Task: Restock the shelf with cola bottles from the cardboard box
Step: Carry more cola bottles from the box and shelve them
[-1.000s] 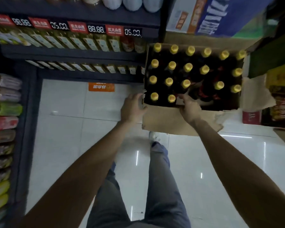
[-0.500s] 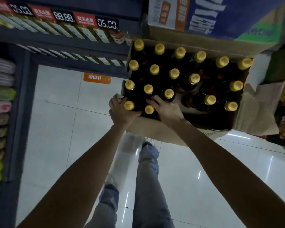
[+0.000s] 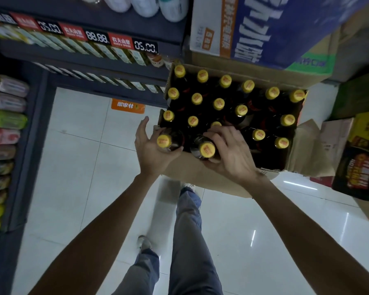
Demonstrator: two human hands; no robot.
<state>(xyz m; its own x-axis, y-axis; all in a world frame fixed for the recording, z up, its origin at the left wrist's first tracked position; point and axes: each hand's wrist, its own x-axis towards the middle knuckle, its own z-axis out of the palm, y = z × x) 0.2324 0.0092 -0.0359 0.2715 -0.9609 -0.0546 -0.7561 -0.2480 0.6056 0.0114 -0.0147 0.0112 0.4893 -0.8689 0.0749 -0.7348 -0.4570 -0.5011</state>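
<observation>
Dual lift from cardboard box (image 3: 202, 173) — drop risk.
Left hand (image 3: 151, 150) cups one cola bottle (image 3: 168, 141) loosely; right hand (image 3: 228, 152) grips another (image 3: 203, 149) (frame centre) — either may slip, toppling neighbours.

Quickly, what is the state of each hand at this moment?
Left hand: holds a cola bottle from below, near the cardboard box corner.
Right hand: grips another cola bottle just below its cap.
</observation>
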